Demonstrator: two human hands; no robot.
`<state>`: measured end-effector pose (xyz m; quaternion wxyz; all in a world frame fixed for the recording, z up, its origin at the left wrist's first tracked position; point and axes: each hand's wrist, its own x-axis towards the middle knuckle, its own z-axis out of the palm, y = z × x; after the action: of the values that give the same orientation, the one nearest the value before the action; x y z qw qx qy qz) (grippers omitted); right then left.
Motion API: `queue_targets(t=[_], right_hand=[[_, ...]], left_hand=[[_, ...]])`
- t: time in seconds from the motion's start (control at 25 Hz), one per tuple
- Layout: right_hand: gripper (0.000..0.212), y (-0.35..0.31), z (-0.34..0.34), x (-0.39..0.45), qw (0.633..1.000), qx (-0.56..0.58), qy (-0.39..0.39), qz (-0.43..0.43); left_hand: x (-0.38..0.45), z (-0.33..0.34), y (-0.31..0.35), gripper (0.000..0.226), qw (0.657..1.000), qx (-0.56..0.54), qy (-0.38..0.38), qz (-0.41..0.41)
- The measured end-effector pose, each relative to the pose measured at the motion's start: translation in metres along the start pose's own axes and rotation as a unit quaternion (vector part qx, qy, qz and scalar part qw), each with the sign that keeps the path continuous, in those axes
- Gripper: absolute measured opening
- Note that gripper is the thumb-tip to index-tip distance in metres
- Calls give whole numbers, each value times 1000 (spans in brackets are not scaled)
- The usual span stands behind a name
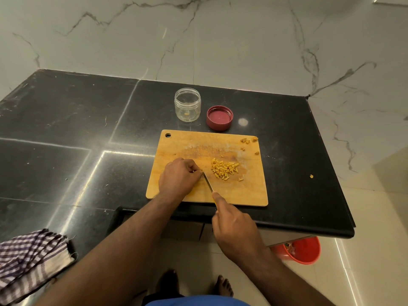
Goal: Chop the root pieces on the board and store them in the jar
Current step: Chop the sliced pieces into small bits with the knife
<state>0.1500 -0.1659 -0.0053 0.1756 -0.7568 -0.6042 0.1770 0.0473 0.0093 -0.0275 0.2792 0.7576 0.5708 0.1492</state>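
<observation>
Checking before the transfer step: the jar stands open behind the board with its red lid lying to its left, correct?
Not quite. The head view shows the red lid lying to the right of the jar, not the left. The jar does stand open behind the board.

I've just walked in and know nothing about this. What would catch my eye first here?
Probably the pile of small yellow chopped root pieces on the pale wooden cutting board, where the right hand holds a thin knife beside the curled left hand. Behind the board on the black stone counter stand an open clear jar and its red lid.
</observation>
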Motion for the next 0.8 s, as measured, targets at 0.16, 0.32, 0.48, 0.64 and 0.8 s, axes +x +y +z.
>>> queue_targets(t=[0.16, 0.32, 0.48, 0.64, 0.8], right_hand=[[51, 0, -5, -7, 999, 32, 27, -7], [52, -4, -4, 6, 999, 23, 29, -4], [52, -8, 0, 14, 1000, 4, 10, -4], [54, -3, 3, 9, 1000, -17, -3, -8], [52, 2, -2, -11, 1000, 0, 10, -14]], left_hand=[[1, -1, -4, 8, 1000, -10, -7, 7], [0, -1, -4, 9, 1000, -15, -3, 16], [1, -1, -3, 6, 1000, -18, -4, 6], [1, -1, -2, 8, 1000, -18, -1, 6], [0, -1, -3, 8, 1000, -17, -3, 7]])
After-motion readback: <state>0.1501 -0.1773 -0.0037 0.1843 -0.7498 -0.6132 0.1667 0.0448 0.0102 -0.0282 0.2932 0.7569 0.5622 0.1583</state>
